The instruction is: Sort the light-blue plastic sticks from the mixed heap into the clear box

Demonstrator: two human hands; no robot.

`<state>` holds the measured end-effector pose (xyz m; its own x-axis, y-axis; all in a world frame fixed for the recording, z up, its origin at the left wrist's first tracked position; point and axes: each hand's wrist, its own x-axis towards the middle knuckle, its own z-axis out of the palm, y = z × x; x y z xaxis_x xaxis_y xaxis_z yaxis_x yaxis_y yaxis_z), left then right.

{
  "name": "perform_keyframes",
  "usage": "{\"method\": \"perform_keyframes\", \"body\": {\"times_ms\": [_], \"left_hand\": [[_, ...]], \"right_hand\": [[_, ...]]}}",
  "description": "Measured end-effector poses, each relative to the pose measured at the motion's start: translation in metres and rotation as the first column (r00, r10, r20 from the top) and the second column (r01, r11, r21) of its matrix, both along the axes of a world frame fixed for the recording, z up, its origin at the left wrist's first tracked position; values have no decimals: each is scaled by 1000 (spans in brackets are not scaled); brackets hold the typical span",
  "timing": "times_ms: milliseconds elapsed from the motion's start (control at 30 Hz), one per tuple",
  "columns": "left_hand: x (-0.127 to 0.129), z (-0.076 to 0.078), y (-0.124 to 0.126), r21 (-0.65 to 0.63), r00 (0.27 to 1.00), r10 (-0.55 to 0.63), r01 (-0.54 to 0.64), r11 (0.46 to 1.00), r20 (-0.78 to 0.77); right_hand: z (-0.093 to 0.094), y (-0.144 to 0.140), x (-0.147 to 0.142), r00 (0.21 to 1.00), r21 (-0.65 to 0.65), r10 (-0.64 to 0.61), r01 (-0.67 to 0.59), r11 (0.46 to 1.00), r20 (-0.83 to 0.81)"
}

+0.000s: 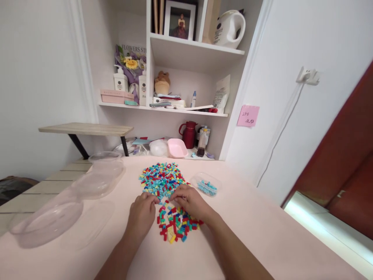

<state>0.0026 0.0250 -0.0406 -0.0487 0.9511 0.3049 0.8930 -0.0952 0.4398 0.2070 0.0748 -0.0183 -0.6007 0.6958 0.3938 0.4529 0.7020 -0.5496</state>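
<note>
Left hand [142, 214] palm down, fingers curled narrow, fingertips touching the near edge of the brick pile [161, 179]. Right hand [190, 201] likewise flat and loosely curled, fingertips at the same edge, holding nothing that can be made out. Just nearer than the pile, between the wrists, a smaller scatter of bricks [176, 223], mostly red and yellow. Right of the pile, a clear tub [206, 185] with blue bricks. Left of the pile, empty clear containers [99, 177] on the pale pink worktop [262, 233]. Beyond the pile, a pink dish [177, 148], a red jug [189, 134], white shelves [186, 54] and a white wall with a pink note [248, 115].
</note>
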Motion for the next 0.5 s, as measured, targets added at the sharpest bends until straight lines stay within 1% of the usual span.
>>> {"method": "perform_keyframes", "body": {"times_ms": [133, 300, 433, 500], "left_hand": [[0, -1, -1, -4, 1000, 1, -1, 1000, -7], [0, -2, 0, -2, 1000, -6, 6, 1000, -10], [0, -2, 0, -8, 1000, -10, 10, 1000, -8], [0, -2, 0, -4, 1000, -15, 15, 1000, -4]], "right_hand": [[-1, -5, -5, 997, -53, 55, -52, 997, 55], [-3, -5, -3, 995, -68, 38, -32, 997, 95], [-8, -2, -3, 991, -64, 111, -106, 992, 75], [-10, -1, -4, 987, -68, 125, -118, 991, 105]]}}
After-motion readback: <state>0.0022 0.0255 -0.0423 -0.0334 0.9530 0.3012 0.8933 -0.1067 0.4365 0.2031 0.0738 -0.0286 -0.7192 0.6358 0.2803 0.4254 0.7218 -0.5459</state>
